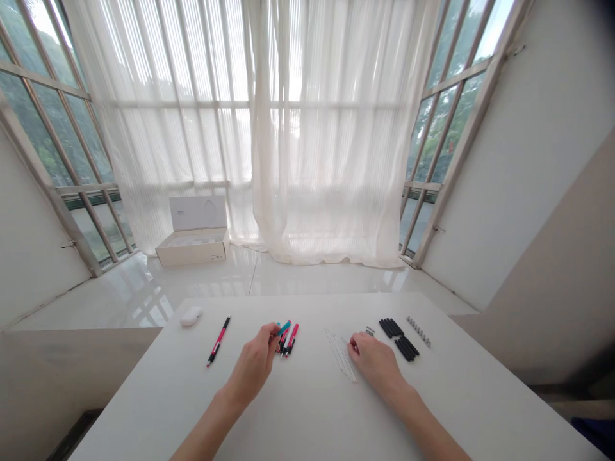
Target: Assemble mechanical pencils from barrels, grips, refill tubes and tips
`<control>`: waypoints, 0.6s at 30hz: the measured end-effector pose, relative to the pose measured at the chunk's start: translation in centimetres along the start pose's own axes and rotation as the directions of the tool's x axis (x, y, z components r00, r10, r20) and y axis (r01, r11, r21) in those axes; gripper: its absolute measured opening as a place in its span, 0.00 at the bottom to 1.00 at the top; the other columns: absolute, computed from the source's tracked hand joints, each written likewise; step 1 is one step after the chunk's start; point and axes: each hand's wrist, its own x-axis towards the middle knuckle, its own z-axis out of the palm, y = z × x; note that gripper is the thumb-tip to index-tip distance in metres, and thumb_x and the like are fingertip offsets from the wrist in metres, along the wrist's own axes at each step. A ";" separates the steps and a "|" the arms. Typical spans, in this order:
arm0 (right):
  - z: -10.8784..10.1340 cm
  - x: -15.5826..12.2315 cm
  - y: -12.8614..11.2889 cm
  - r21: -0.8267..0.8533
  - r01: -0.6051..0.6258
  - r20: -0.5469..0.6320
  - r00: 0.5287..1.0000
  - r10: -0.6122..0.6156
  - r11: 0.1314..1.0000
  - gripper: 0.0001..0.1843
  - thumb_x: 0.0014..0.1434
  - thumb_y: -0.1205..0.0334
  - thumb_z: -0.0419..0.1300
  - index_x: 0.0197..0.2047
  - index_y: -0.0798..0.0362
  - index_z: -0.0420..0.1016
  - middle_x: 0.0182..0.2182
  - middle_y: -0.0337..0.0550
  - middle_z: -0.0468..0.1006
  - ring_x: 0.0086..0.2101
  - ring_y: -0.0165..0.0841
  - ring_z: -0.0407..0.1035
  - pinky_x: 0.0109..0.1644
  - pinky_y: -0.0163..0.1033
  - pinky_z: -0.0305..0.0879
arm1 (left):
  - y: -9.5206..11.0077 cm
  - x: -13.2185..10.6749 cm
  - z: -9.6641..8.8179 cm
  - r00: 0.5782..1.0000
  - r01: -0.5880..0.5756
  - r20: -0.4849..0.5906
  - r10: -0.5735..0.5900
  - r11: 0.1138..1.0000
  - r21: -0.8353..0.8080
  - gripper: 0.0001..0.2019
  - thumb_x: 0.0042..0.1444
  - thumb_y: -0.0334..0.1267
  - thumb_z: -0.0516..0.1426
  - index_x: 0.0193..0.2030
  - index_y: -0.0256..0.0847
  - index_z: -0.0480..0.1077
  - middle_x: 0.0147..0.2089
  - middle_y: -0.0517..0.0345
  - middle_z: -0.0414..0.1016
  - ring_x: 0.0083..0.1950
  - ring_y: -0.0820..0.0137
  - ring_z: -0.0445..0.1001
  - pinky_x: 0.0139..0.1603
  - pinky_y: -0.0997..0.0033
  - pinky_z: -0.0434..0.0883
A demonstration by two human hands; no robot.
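Note:
My left hand (254, 360) is closed, its fingertips pinching a teal pen barrel (284, 328). Right beside those fingers lie several red and black pen barrels (292, 340), partly covered by the hand. My right hand (377, 360) rests low over the table with its fingers curled together. Thin white pen refills (340, 358) lie just left of it, and whether the fingertips grip one is hidden. Small springs (369, 331) show behind the right hand. Black rubber pen grips (398, 338) lie in two groups to its right, with a row of silver pen tips (419, 331) beyond.
A complete red and black pen (219, 340) lies on the left of the white table (307, 422). Behind it sits a small white case (191, 315). An open white box (192, 251) stands on the tiled ledge before the curtain (331, 192).

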 end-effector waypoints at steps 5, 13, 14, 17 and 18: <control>-1.0 0.0 -0.2 0.324 0.021 -0.120 0.993 0.019 0.946 0.11 0.60 0.60 0.52 0.27 0.51 0.69 0.22 0.39 0.73 0.23 0.31 0.66 0.27 0.35 0.55 | 1.7 -1.6 2.8 0.988 -0.079 0.113 0.101 0.980 -0.184 0.13 0.66 0.37 0.46 0.56 0.44 0.60 0.37 0.54 0.74 0.37 0.66 0.74 0.42 0.67 0.68; -2.2 -0.5 -1.6 0.900 0.053 -0.118 0.985 0.124 0.433 0.13 0.58 0.52 0.56 0.29 0.52 0.65 0.21 0.36 0.67 0.21 0.27 0.58 0.24 0.33 0.55 | 2.0 -2.5 4.1 0.971 -0.157 0.166 0.175 0.981 -0.114 0.07 0.66 0.33 0.42 0.46 0.41 0.59 0.31 0.59 0.68 0.29 0.70 0.67 0.31 0.72 0.62; -2.2 -0.6 -1.7 0.929 0.042 -0.089 0.990 0.111 0.367 0.12 0.58 0.53 0.57 0.29 0.52 0.64 0.21 0.36 0.68 0.21 0.26 0.56 0.23 0.32 0.54 | 1.9 -2.5 4.2 0.970 -0.175 0.159 0.186 0.981 -0.078 0.08 0.66 0.32 0.42 0.46 0.41 0.59 0.30 0.60 0.67 0.27 0.70 0.66 0.30 0.72 0.61; -2.3 -0.8 -1.9 0.975 -0.011 0.000 0.999 0.050 0.221 0.11 0.57 0.54 0.59 0.32 0.51 0.64 0.22 0.37 0.73 0.18 0.24 0.50 0.20 0.31 0.48 | 1.5 -2.3 4.4 0.971 -0.202 0.132 0.200 0.979 0.002 0.07 0.66 0.34 0.44 0.46 0.41 0.60 0.29 0.61 0.65 0.26 0.71 0.65 0.29 0.73 0.61; -2.3 -0.9 -2.0 0.982 -0.022 0.018 0.999 0.027 0.189 0.11 0.57 0.54 0.59 0.33 0.51 0.63 0.22 0.37 0.74 0.18 0.23 0.49 0.20 0.31 0.47 | 1.5 -2.2 4.4 0.971 -0.207 0.127 0.203 0.978 0.020 0.06 0.66 0.35 0.45 0.46 0.41 0.61 0.29 0.61 0.65 0.27 0.71 0.66 0.29 0.74 0.61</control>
